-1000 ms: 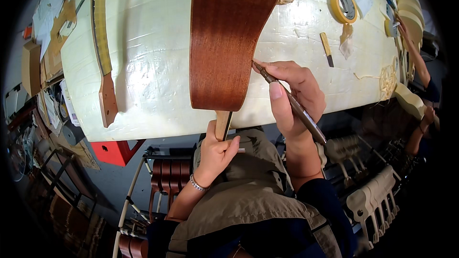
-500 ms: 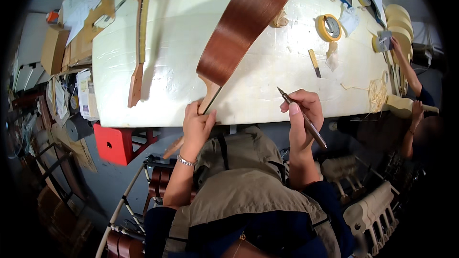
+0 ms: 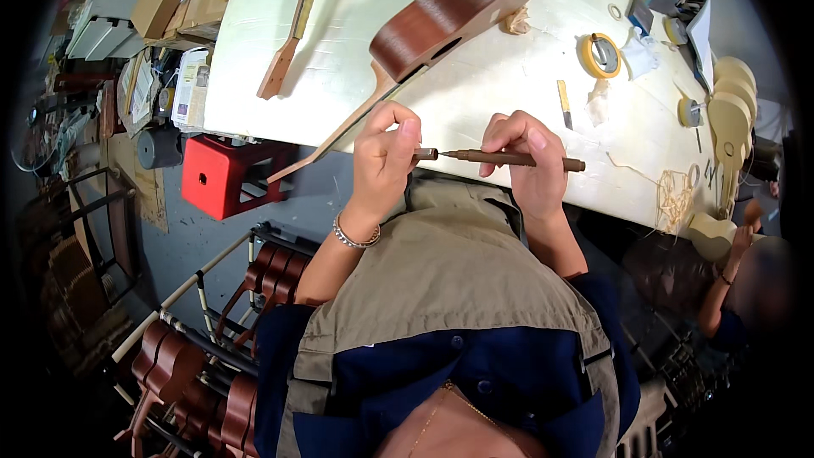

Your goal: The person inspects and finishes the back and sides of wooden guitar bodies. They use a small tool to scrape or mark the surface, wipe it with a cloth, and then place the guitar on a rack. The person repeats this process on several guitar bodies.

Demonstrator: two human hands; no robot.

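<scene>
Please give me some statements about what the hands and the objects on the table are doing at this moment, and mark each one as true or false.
1. Both hands hold the thin brown tool. True: the left hand pinches its left end, the right hand grips the shaft.
2. The brown instrument body lies on the white table. True.
3. The left hand grips the instrument body. False: it touches only the tool.
4. A roll of yellow tape lies on the table to the right of the instrument body. True.
5. The red stool stands on the table. False: it stands on the floor beside the table.
</scene>
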